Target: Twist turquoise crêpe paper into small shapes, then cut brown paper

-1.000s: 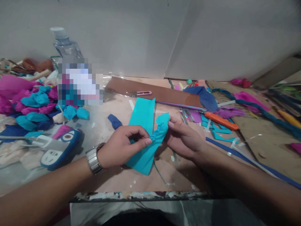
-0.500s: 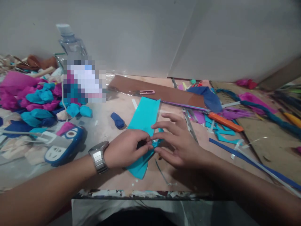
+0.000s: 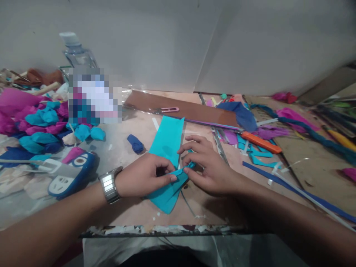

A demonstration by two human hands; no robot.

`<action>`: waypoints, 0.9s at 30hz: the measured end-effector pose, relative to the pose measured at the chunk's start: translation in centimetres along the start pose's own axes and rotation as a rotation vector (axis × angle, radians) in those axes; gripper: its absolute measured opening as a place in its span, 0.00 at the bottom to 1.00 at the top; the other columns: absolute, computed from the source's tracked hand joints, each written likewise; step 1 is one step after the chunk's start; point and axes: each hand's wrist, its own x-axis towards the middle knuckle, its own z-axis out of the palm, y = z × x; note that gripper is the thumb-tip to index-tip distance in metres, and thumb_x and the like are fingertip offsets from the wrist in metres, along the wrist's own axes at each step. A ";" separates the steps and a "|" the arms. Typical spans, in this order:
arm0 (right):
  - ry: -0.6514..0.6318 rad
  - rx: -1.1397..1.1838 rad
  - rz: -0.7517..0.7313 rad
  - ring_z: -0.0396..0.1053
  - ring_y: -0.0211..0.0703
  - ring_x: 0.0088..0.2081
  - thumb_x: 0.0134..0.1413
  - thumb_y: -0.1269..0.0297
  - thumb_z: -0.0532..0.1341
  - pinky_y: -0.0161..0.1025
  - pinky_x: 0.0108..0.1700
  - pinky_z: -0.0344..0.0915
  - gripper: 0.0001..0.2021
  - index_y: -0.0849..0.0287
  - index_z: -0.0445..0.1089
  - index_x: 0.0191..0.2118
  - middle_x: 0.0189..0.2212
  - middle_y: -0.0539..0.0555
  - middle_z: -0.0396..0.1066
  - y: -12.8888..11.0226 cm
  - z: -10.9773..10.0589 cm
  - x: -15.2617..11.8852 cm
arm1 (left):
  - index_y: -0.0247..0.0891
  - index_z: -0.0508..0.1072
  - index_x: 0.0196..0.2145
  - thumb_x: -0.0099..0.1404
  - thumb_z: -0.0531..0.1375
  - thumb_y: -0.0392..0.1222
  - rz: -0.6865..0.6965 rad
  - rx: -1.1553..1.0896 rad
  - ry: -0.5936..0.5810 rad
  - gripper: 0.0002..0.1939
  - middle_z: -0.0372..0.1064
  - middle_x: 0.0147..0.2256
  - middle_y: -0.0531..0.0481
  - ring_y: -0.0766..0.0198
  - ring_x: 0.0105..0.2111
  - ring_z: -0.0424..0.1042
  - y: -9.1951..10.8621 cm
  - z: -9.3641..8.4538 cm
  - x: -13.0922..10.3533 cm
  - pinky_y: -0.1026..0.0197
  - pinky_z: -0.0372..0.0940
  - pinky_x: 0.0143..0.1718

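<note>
A turquoise strip of crepe paper (image 3: 167,135) lies across the table, its near end angled toward me. My left hand (image 3: 147,174), with a metal watch (image 3: 110,186) on the wrist, pinches a folded, gathered part of it between thumb and fingers. Close on its right, my right hand (image 3: 207,165) pinches the same gathered part with thumb and index finger, its other fingers loosely spread. A small dark-blue paper bud (image 3: 135,144) rests just beyond my left hand.
Turquoise, magenta and blue paper pieces (image 3: 41,115) heap at the left, by a bottle (image 3: 79,55) and a blue-and-white device (image 3: 72,176). Behind lie brown paper (image 3: 191,109) and pink snips (image 3: 170,109). An orange cutter (image 3: 261,142) and paper scraps (image 3: 258,154) lie right.
My right thumb and index finger have closed on the gathered paper, and its folded part now stretches between both hands. The view has shifted slightly, so objects appear a little further left.
</note>
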 end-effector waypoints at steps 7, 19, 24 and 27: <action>-0.074 0.005 -0.056 0.59 0.60 0.66 0.61 0.65 0.64 0.64 0.67 0.53 0.03 0.52 0.76 0.39 0.50 0.55 0.75 -0.2 0.2 -0.1 | 0.37 0.78 0.33 0.71 0.61 0.50 -0.015 -0.075 -0.042 0.15 0.71 0.27 0.54 0.67 0.28 0.64 -0.1 0.2 0.1 0.64 0.57 0.30; 0.116 0.073 -0.109 0.67 0.56 0.54 0.57 0.68 0.64 0.58 0.60 0.63 0.03 0.52 0.74 0.37 0.41 0.54 0.77 0.2 -0.8 0.2 | 0.38 0.82 0.35 0.69 0.63 0.44 0.072 -0.156 -0.424 0.10 0.77 0.28 0.51 0.65 0.27 0.69 0.4 -2.3 -0.8 0.65 0.62 0.29; 0.184 0.054 -0.086 0.68 0.54 0.52 0.58 0.69 0.64 0.56 0.59 0.63 0.03 0.53 0.73 0.36 0.40 0.54 0.76 0.4 -0.6 0.2 | 0.37 0.79 0.29 0.67 0.61 0.39 0.006 0.196 -0.166 0.10 0.73 0.23 0.52 0.67 0.21 0.66 1.2 -3.2 -1.0 0.64 0.55 0.25; 0.210 0.047 -0.057 0.67 0.54 0.52 0.58 0.69 0.63 0.56 0.58 0.63 0.03 0.53 0.74 0.36 0.40 0.54 0.76 0.6 -0.4 0.2 | 0.38 0.79 0.30 0.65 0.60 0.37 -0.030 0.370 -0.034 0.08 0.70 0.22 0.52 0.66 0.21 0.64 1.4 -4.1 -1.1 0.63 0.52 0.25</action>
